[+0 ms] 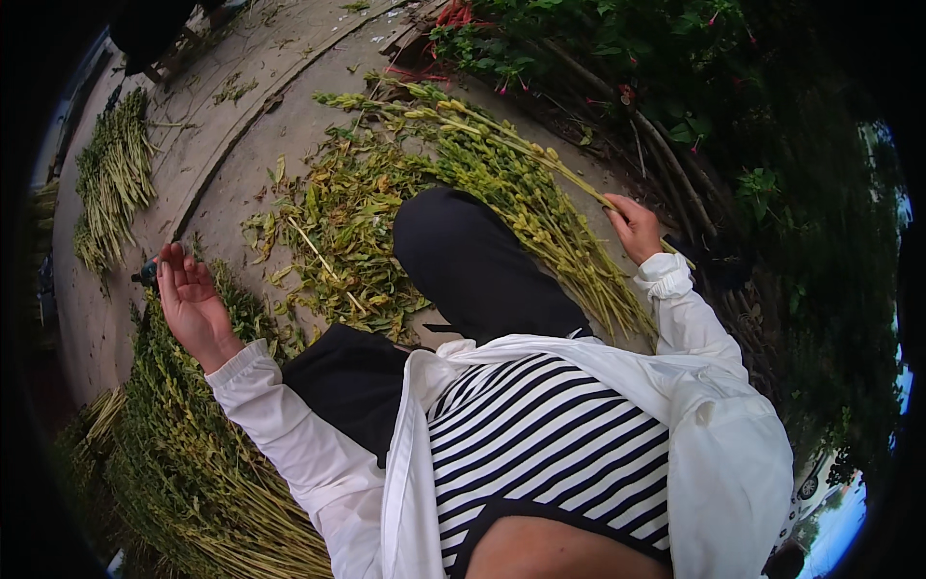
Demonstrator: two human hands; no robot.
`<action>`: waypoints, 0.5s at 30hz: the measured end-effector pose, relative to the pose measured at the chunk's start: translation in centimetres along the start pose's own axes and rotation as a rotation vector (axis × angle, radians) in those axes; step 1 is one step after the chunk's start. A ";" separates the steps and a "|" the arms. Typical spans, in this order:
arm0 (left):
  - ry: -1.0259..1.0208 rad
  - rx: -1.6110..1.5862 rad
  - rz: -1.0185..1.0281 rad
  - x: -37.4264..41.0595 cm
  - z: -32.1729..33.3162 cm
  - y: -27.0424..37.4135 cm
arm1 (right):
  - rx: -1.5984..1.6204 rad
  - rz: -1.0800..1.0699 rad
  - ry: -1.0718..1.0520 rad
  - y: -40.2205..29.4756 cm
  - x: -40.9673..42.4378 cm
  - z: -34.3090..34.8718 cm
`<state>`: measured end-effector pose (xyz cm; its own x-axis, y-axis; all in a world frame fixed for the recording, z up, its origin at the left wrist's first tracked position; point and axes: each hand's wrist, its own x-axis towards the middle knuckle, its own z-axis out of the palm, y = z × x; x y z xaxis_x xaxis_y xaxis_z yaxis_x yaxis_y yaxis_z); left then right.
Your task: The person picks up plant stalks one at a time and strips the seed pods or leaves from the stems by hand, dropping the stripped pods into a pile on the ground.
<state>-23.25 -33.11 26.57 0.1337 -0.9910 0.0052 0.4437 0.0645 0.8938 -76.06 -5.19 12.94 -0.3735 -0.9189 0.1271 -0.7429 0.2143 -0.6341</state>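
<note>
My right hand [635, 228] grips a long sesame stalk [550, 159], its podded end reaching away toward the upper left. Beneath that stalk, a bundle of green-yellow sesame stalks [506, 184] lies on the ground to the right of my knee. My left hand [192, 300] is raised with its palm turned up and fingers slightly curled, nothing visible in the palm. Behind its fingers shows a small dark object [147, 273]; I cannot tell what it is. Stripped leaves [347, 224] lie heaped before my knees, with a few bare stalk pieces among them.
A large pile of leafy stalks [181, 434] spreads along my left side. Another bundle [116, 181] rests farther off on the concrete ground [217, 127]. Flowering bushes [694, 79] and dry branches [662, 152] border the right. Dark shapes stand at the top left.
</note>
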 end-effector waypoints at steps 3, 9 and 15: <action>0.000 0.057 -0.022 0.4 -0.5 -0.9 | -0.012 0.256 -0.006 5.0 -8.2 1.8; -0.030 0.060 -0.081 1.7 -0.9 -2.5 | -0.062 0.455 -0.062 11.3 -16.9 4.8; -0.040 0.032 -0.135 1.6 -2.0 -3.3 | -0.170 0.485 -0.167 16.6 -19.1 7.3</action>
<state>-22.68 -34.69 22.74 0.0389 -0.9944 -0.0987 0.4267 -0.0728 0.9015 -77.23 13.47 -5.60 -0.6133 -0.7381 -0.2812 -0.5917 0.6652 -0.4554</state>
